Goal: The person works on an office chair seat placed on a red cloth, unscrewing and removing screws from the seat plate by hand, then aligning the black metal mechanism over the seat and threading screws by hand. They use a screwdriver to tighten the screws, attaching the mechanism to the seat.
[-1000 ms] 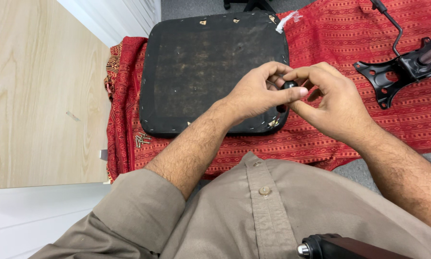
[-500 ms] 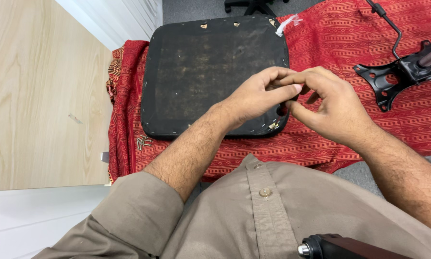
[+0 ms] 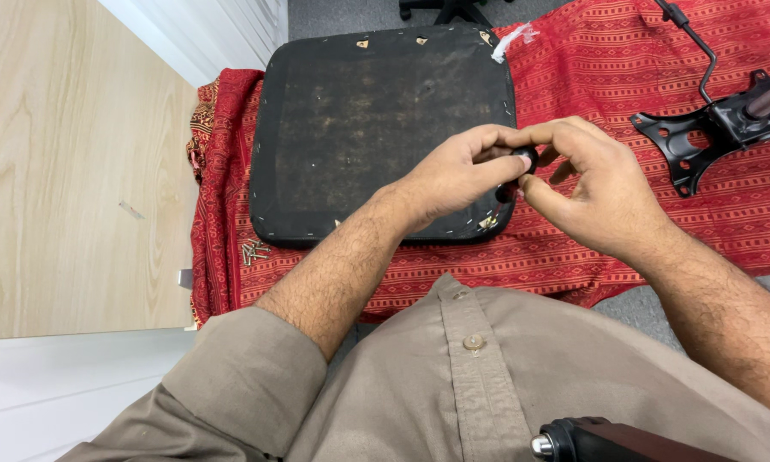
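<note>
Left hand: the left hand (image 3: pixel 457 175) is curled, its thumb and forefinger pinching a small black part (image 3: pixel 524 159) from the near side; the grip sits at the fingertips, which leaves the piece free to be turned.
Right hand: the right hand (image 3: pixel 594 184) meets it from the other side, fingertips closed on the same small black part, so the piece is pinched between both hands.
Small black part: held in the air above the near right corner of the seat pan (image 3: pixel 376 128), mostly hidden by the fingers; its exact kind cannot be told.
Seat pan: a black, square chair seat lying underside up on the red patterned cloth (image 3: pixel 624 77), staples showing round its rim; flat like this, its underside faces the person.
Cloth: spread over the grey floor, seemingly to keep the parts together and off the floor.
Chair mechanism: a black metal bracket with lever (image 3: pixel 706 128) lies on the cloth to the right, well apart from the hands.
Screws: a small heap of screws (image 3: pixel 254 251) rests on the cloth by the seat's near left corner, within reach.
Wooden panel: a pale wooden board (image 3: pixel 68 171) lies to the left, untouched.
</note>
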